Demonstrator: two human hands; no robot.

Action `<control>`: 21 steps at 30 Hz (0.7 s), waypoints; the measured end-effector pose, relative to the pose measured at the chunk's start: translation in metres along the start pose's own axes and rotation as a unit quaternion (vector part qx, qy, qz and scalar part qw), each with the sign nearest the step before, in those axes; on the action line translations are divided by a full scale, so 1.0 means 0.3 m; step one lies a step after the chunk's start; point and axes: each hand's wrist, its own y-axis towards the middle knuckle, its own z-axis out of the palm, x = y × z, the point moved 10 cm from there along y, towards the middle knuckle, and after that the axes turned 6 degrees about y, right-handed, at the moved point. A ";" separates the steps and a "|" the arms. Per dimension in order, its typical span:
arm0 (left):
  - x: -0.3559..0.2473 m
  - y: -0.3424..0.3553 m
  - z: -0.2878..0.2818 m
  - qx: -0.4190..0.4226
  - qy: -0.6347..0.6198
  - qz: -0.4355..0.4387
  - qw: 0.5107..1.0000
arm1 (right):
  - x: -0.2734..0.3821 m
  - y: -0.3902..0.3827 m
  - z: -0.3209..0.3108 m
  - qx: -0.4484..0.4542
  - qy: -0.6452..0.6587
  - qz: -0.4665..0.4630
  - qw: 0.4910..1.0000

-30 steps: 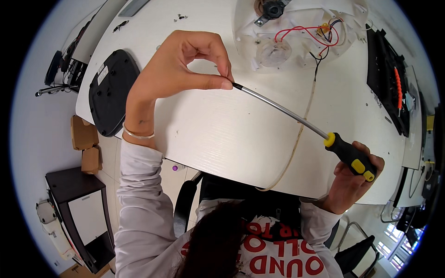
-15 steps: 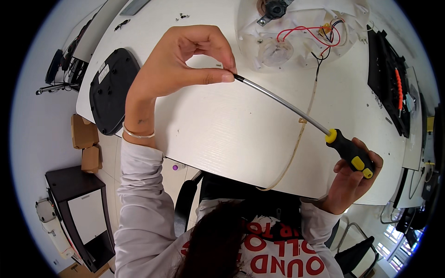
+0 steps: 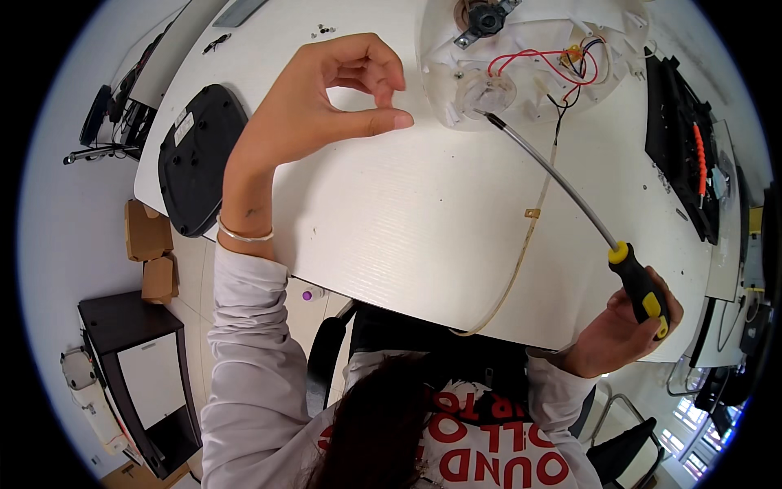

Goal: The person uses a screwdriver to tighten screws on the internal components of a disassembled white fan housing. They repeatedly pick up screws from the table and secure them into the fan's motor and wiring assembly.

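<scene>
My right hand (image 3: pixel 619 334) is wrapped around the black and yellow handle of a long screwdriver (image 3: pixel 555 175). Its shaft slants up and left, and the dark tip lies at the lower edge of a round translucent part (image 3: pixel 489 91) in the white plastic housing (image 3: pixel 529 114); whether tip and part touch, I cannot tell. Left of that tip, my left hand (image 3: pixel 326 106) hovers over the table with thumb and fingers apart and nothing visible between them. Red and black wires (image 3: pixel 533 52) run across the housing.
A black oval base (image 3: pixel 199 159) lies at the table's left. A pale cable (image 3: pixel 521 257) trails from the housing over the front edge. On the right is an open black tool case (image 3: pixel 680 155) with an orange-red tool (image 3: pixel 700 159). Small screws (image 3: pixel 323 31) lie at the back.
The screwdriver tip has left my left fingers and swung right and up to the housing. My left thumb and fingers have parted. My right hand has shifted slightly right and toward me.
</scene>
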 end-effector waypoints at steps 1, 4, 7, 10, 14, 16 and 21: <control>0.014 0.001 0.002 -0.003 0.013 -0.011 1.000 | 0.011 -0.003 -0.002 0.000 -0.017 -0.012 1.000; 0.047 0.003 0.028 -0.021 0.043 -0.035 0.998 | 0.044 -0.019 0.021 0.024 -0.049 -0.060 0.997; 0.070 0.014 0.080 -0.043 0.052 -0.048 0.997 | 0.063 -0.041 0.049 0.070 -0.077 -0.106 0.989; 0.066 0.017 0.098 -0.096 0.051 -0.040 0.993 | 0.068 -0.051 0.071 0.087 -0.074 -0.100 0.988; 0.076 0.032 0.110 -0.117 0.087 -0.033 0.989 | 0.067 -0.051 0.075 0.090 -0.069 -0.106 0.988; 0.070 0.036 0.108 -0.126 0.108 -0.029 0.986 | 0.069 -0.052 0.081 0.089 -0.066 -0.105 0.988; 0.069 0.037 0.103 -0.133 0.121 -0.030 0.983 | 0.064 -0.050 0.075 0.092 -0.065 -0.105 0.988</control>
